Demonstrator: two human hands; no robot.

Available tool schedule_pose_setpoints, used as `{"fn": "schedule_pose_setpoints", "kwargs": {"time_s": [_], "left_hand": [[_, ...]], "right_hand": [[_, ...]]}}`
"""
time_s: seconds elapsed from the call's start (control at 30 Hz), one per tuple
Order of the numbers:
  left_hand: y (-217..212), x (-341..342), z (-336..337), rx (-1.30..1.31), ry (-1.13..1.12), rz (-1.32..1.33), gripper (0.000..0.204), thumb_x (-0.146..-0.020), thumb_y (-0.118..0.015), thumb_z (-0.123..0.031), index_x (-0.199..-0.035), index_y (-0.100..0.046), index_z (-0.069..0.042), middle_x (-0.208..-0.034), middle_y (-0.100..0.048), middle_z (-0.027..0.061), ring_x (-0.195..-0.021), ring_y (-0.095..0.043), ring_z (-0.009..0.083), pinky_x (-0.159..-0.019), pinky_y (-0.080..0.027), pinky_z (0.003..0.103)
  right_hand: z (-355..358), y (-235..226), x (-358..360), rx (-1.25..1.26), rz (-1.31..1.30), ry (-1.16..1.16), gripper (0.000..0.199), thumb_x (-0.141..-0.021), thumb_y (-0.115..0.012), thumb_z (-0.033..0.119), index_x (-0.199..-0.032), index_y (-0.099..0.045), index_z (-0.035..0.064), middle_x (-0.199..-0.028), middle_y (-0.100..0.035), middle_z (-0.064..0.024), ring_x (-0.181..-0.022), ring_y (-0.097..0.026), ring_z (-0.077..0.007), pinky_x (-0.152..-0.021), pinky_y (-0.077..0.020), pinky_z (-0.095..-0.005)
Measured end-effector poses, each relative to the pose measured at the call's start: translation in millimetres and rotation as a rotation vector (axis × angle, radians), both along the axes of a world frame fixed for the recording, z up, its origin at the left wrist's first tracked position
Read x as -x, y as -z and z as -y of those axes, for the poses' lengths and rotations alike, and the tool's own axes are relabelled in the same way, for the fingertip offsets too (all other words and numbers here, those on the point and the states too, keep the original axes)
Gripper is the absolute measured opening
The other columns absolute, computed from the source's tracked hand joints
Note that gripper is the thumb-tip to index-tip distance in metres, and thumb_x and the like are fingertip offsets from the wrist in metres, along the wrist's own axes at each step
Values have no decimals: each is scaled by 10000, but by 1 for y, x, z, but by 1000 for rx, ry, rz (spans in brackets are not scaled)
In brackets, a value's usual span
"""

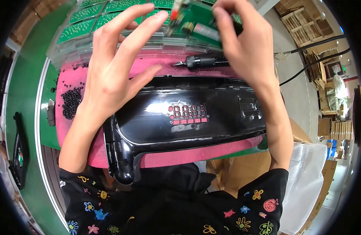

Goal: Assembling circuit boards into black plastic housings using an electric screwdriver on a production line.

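The right hand (251,41) pinches a circuit board (207,18) (left hand (110,74), fingers apart), apparently a board-handling step whose next move calls for steady support.

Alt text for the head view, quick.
A person's right hand holds a motion-blurred green circuit board over clear trays of boards, open left hand nearby. On a pink mat: electric screwdriver, glossy black plastic housing with digit-shaped cutouts, heaped black screws.
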State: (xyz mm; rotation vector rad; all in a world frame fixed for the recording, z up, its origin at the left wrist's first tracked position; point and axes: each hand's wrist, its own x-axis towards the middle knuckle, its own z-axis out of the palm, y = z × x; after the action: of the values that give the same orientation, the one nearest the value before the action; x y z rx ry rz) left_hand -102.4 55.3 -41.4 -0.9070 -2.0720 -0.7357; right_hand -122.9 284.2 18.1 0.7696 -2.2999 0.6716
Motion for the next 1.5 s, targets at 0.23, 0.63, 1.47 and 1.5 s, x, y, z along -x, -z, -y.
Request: {"fn": "schedule_pose_setpoints", "kwargs": {"time_s": [0.23, 0.63, 1.47, 1.5], "left_hand": [[-13, -6, 6, 233, -7, -77, 739, -595, -855, -226, -1273, -624, -46, -1184, -618, 92, -1112, -518, 294, -966, -404, 409], [-13, -12, 4, 251, 103, -76, 641, -565, -845, -322, -1112, -700, -19, -1020, -645, 94, -960, -551, 307, -850, -472, 416], [3, -31, -11, 506, 176, 802, 564, -585, -839, -236, -1067, -647, -12, -1038, -615, 83, -722, -636, 289, -617, -504, 375], [3, -30, -12, 516, 168, 811, 567, -586, -838, -240, -1070, -644, -16, -1051, -608, 79, -727, -632, 299, -620, -502, 377]], "right_hand": [[-2, 16, -31, 16, 137, -200, 67, -915, -618, 29, -963, -615, -17, -842, -666, -92, -784, -653, -191, -737, -498, -285], [-39, 17, -56, 131, 357, -94, 197, -796, -739, -9, -974, -657, -25, -917, -665, -52, -827, -611, -127, -739, -470, -237], [-65, 89, -87, 164, 746, -149, 577, -650, -843, 86, -1172, -600, 39, -1187, -575, -122, -1097, -554, -318, -950, -450, -391], [-65, 88, -87, 154, 759, -140, 580, -649, -840, 83, -1176, -600, 40, -1198, -565, -120, -1106, -543, -322, -957, -443, -395]]}}
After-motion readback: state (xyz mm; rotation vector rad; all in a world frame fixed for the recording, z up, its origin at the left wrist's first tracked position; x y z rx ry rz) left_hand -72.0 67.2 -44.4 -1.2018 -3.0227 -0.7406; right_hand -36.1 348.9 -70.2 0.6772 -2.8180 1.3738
